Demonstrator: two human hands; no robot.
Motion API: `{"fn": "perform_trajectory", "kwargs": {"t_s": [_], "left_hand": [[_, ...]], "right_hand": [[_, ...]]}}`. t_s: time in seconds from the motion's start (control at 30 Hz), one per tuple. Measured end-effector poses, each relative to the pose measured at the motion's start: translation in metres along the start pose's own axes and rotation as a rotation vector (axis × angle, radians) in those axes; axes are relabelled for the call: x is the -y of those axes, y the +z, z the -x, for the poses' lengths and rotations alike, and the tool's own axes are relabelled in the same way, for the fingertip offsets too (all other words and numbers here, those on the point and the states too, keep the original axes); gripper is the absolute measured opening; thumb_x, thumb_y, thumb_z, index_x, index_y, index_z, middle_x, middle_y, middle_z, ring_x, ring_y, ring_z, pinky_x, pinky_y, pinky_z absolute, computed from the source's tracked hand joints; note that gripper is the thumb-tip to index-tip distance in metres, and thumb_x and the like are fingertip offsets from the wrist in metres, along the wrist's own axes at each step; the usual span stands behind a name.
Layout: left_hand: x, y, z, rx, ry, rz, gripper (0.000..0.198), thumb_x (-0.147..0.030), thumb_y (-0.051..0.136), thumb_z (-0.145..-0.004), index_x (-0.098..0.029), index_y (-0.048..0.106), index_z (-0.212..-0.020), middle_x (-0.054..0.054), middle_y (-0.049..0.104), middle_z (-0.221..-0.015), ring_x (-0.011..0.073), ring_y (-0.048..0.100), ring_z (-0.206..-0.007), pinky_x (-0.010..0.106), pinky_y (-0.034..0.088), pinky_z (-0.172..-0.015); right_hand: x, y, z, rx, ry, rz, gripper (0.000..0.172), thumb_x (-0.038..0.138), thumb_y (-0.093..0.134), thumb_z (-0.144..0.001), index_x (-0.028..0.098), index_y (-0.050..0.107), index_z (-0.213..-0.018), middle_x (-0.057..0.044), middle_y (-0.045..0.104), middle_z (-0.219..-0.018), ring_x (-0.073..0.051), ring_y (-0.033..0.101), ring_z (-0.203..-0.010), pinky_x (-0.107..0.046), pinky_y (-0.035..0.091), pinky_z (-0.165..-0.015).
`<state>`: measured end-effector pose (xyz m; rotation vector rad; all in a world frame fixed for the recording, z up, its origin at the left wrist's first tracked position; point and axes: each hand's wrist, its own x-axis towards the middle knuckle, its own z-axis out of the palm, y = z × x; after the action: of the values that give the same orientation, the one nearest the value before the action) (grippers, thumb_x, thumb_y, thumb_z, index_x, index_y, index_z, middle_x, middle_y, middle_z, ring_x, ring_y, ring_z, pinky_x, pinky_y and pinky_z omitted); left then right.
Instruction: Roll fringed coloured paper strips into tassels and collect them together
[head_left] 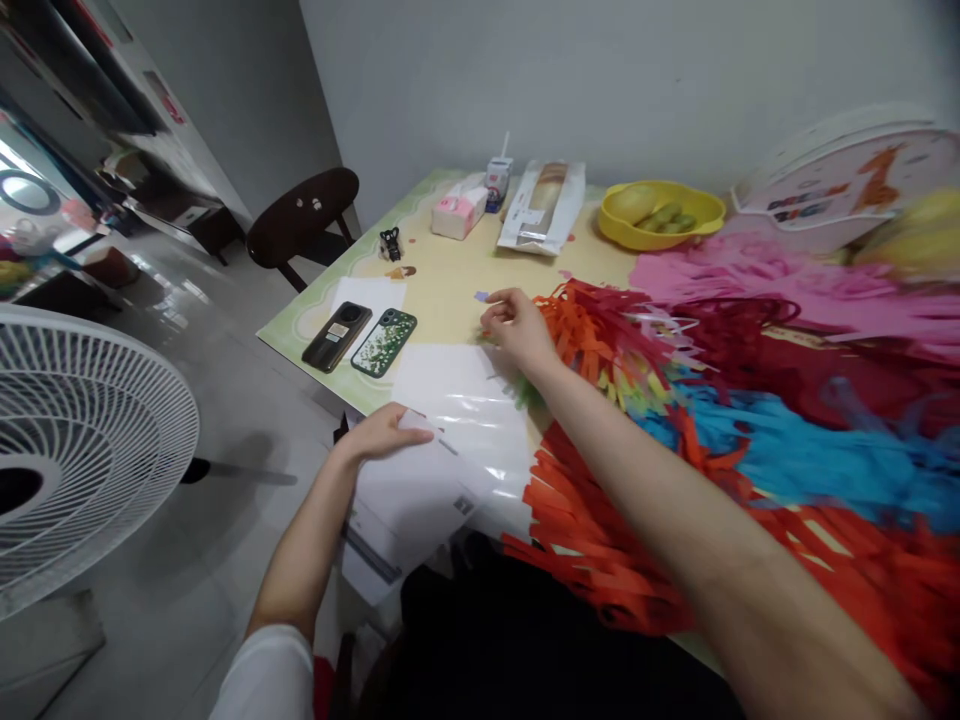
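My left hand grips the edge of a white sheet, thumb on top and fingers underneath; small dark print marks show on it. The sheet hangs over the table's near edge. Beyond it, a glossy clear plastic sleeve lies on the table. Above the sleeve's far right corner, my right hand has its fingers bent and apart, with nothing visible in them. Just right of that hand spreads a heap of orange paper fringe. More orange-red fringe lies under my right forearm.
Two phones, one dark and one in a floral case, lie at the left. Toward the back are a tissue pack, a drink carton, a bread bag and a yellow basket. A fan stands left.
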<state>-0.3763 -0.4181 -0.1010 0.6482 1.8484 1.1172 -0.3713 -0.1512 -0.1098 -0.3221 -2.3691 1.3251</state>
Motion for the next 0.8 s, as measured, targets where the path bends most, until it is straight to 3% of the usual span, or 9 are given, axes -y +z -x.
{"fn": "perform_trajectory", "kwargs": {"t_s": [0.13, 0.27, 0.4, 0.5, 0.63, 0.8], "left_hand": [[-0.014, -0.019, -0.007, -0.083, -0.023, 0.075, 0.050, -0.047, 0.083, -0.063, -0.010, 0.076, -0.095, 0.012, 0.079, -0.095, 0.0264, 0.073, -0.085, 0.033, 0.056, -0.079], [-0.038, -0.025, 0.022, -0.270, -0.023, 0.184, 0.054, -0.052, 0.082, -0.065, -0.010, 0.073, -0.096, 0.012, 0.078, -0.088, 0.0210, 0.071, -0.068, 0.029, 0.055, -0.062], [-0.070, -0.002, 0.062, -0.553, 0.136, 0.287, 0.049, -0.050, 0.081, -0.069, -0.010, 0.074, -0.097, 0.009, 0.078, -0.088, 0.0172, 0.069, -0.068, 0.023, 0.052, -0.060], [-0.090, 0.021, 0.080, -0.665, 0.247, 0.207, 0.043, -0.048, 0.076, -0.077, -0.010, 0.075, -0.097, 0.007, 0.077, -0.087, 0.0160, 0.067, -0.068, 0.021, 0.049, -0.059], [-0.103, 0.043, 0.091, -0.717, 0.322, 0.124, 0.038, -0.045, 0.073, -0.081, -0.010, 0.076, -0.095, 0.006, 0.076, -0.087, 0.0166, 0.066, -0.070, 0.021, 0.047, -0.058], [-0.106, 0.057, 0.100, -0.726, 0.375, 0.103, 0.035, -0.043, 0.071, -0.082, -0.010, 0.076, -0.091, 0.004, 0.074, -0.080, 0.0148, 0.062, -0.065, 0.021, 0.045, -0.055]], "right_hand": [[0.022, -0.025, 0.013, -0.057, 0.059, -0.195, 0.029, 0.020, 0.056, -0.080, 0.021, 0.047, -0.108, 0.001, 0.063, -0.080, -0.014, 0.060, -0.069, -0.027, 0.050, -0.062], [0.065, -0.056, 0.058, -0.073, 0.042, -0.513, 0.034, 0.022, 0.070, -0.074, 0.023, 0.053, -0.104, 0.003, 0.065, -0.078, -0.013, 0.063, -0.071, -0.026, 0.051, -0.064], [0.119, -0.065, 0.114, -0.017, -0.020, -0.667, 0.037, 0.019, 0.074, -0.074, 0.025, 0.056, -0.106, 0.002, 0.067, -0.081, -0.013, 0.065, -0.076, -0.026, 0.054, -0.068], [0.146, -0.056, 0.145, 0.076, -0.067, -0.656, 0.034, 0.020, 0.071, -0.080, 0.025, 0.056, -0.110, 0.001, 0.067, -0.084, -0.013, 0.066, -0.077, -0.027, 0.055, -0.071], [0.154, -0.046, 0.160, 0.030, -0.090, -0.605, 0.034, 0.021, 0.069, -0.082, 0.026, 0.054, -0.112, 0.001, 0.065, -0.085, -0.014, 0.064, -0.076, -0.028, 0.055, -0.071], [0.150, -0.050, 0.167, 0.012, -0.105, -0.590, 0.034, 0.022, 0.069, -0.082, 0.027, 0.053, -0.112, 0.000, 0.065, -0.086, -0.016, 0.065, -0.077, -0.030, 0.056, -0.071]]}}
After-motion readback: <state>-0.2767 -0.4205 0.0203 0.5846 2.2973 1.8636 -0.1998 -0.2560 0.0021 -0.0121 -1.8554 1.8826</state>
